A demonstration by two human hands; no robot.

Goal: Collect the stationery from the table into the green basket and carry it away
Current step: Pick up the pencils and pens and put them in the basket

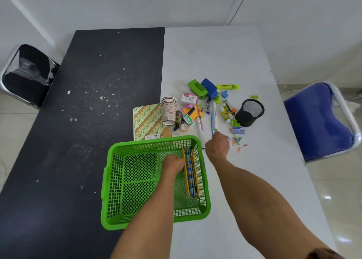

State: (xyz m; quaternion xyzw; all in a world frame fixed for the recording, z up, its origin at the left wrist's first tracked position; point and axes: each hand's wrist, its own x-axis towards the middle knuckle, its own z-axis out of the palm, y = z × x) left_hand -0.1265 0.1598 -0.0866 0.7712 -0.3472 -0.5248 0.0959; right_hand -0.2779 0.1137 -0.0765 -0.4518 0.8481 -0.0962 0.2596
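A: Where's the left hand [172, 163]?
B: Inside the green basket [117, 180], curled against the pencils [191, 172]; grip unclear.
A: And the right hand [217, 147]?
B: Just beside the left, fingers hidden, reaching the white marker [214, 114] on the desk [254, 180].

Left hand [172, 163] inside green basket [109, 182], touching pencils [191, 177]; right hand [217, 147] at marker [214, 115] tip on table [205, 53]

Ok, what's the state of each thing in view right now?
green basket: upright, pencils inside.
pencils: lying along the basket's right side.
left hand: inside basket, on pencils; grip unclear.
right hand: at near end of blue pencil; grip unclear.
notebook: closed, flat.
mesh pen holder: upright, empty.
paper clips: loose, scattered.
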